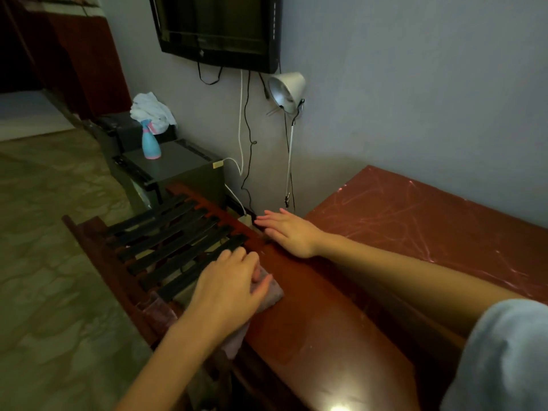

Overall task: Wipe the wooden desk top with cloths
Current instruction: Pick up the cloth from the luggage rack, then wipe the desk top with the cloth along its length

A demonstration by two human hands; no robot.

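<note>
The left hand (228,289) sits at the worktop's (311,321) left edge, fingers curled down over a mauve cloth (274,295) that spills off that edge toward the slatted rack (166,241) butted against it. The right hand (289,232) lies flat with fingers straight at the far left corner, holding nothing, its fingertips reaching just past the edge. Rightward, the red wood runs bare and scratched along the wall. Beyond the rack, 1 blue spray bottle (150,143) stands on a dark box, with a white cloth (152,109) heaped behind it. A clamp lamp (287,87) hangs above the corner.
</note>
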